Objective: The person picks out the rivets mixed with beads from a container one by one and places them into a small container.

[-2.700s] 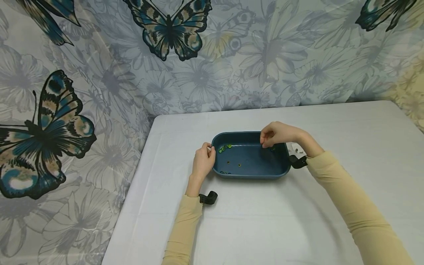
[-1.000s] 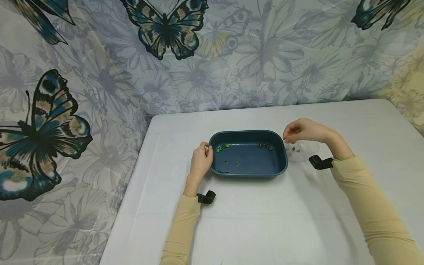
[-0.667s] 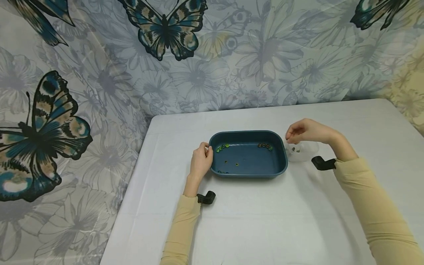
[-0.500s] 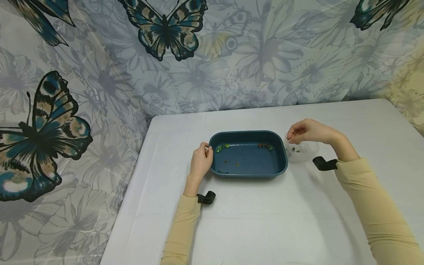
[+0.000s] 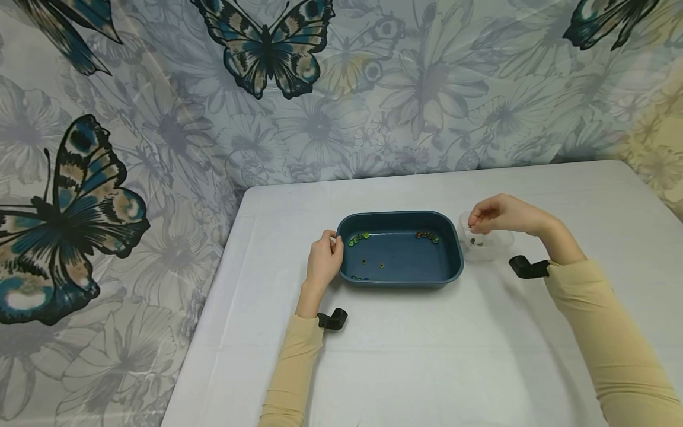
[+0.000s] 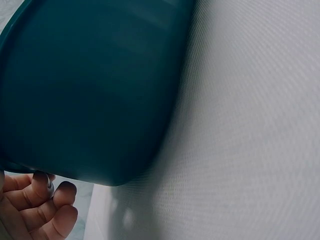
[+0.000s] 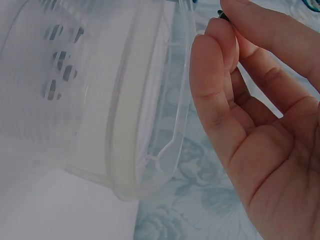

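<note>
A dark blue rectangular tray (image 5: 405, 282) sits on the table. My left hand (image 5: 325, 258) grips its left rim, fingertips curled at the edge in the left wrist view. Green beads (image 5: 358, 238) line the tray's far left corner, and reddish-brown and green ones (image 5: 427, 236) its far right. Two tiny yellowish pieces lie mid-left, with several dark ones near the front left. My right hand (image 5: 507, 214) hovers over a clear plastic tub (image 5: 493, 249), pinching a small dark green bead (image 7: 223, 15) between thumb and forefinger. A few dark pieces (image 5: 476, 242) show in the tub.
A white cloth covers the table (image 5: 427, 350). Behind and to the left hangs floral fabric (image 5: 320, 130) with large butterflies. Black camera mounts (image 5: 333, 319) sit on both wrists. The tub stands right beside the tray's right end.
My right hand has moved right, from over the tray's far right corner to above the clear tub, uncovering the beads there. The left hand stays at the tray rim.
</note>
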Motion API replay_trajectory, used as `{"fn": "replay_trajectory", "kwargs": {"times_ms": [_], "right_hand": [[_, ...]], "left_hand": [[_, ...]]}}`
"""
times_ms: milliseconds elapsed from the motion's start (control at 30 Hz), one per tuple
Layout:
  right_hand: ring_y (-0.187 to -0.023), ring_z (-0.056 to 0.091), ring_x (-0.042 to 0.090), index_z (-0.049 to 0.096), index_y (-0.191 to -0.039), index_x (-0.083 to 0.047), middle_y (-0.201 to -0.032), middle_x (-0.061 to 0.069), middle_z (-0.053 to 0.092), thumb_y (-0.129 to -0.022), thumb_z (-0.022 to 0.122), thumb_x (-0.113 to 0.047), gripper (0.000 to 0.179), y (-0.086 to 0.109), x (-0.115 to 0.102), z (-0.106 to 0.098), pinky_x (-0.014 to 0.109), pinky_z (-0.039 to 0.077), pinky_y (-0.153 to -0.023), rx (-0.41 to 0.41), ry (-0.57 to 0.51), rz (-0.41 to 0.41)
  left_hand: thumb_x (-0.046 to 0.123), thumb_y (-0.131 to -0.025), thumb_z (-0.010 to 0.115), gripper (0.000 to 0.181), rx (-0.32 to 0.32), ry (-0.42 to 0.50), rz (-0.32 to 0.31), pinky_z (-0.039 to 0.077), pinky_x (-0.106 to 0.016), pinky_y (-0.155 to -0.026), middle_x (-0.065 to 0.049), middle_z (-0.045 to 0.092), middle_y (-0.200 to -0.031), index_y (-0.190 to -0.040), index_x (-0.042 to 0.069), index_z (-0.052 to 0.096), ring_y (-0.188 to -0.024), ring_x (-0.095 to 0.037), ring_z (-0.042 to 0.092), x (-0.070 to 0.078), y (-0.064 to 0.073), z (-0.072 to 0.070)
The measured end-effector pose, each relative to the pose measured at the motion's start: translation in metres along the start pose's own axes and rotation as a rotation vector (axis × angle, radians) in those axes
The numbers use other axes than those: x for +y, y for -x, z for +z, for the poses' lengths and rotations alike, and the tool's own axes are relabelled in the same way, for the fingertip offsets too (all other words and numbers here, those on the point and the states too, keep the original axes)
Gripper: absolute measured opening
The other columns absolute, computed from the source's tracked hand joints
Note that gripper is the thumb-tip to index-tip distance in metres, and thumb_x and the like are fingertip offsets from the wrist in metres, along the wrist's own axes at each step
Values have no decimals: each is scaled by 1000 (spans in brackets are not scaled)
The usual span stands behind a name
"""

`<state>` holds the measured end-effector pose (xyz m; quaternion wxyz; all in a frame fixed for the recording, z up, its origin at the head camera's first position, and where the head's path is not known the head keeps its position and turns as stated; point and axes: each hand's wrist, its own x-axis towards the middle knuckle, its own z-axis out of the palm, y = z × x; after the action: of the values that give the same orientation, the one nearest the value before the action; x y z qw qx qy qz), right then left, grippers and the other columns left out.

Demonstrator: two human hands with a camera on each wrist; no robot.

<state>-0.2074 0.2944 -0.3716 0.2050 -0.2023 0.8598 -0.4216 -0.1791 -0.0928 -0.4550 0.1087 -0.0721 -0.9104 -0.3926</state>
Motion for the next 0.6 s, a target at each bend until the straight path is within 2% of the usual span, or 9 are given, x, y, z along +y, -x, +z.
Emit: {"fn": "replay_trajectory", "kwargs": {"times_ms": [400, 600], "right_hand": [[-73, 60, 23, 61, -95, 3, -82, 12, 64, -86, 65, -10, 16, 7, 6, -4, 32, 48, -67, 41, 7, 14], [-73, 60, 21, 61, -96, 5, -82, 11, 64, -87, 64, -9, 17, 11, 7, -5, 31, 48, -68, 50, 1, 15]], "left_hand": [[14, -95, 48, 20, 2, 4, 4, 34, -24, -45, 0, 43, -55, -103, -2, 58, -44, -11, 40, 0, 0, -1], [15, -95, 48, 21, -2, 8, 1, 34, -24, -45, 0, 44, -55, -104, -2, 58, -44, -12, 40, 0, 0, -1]]}}
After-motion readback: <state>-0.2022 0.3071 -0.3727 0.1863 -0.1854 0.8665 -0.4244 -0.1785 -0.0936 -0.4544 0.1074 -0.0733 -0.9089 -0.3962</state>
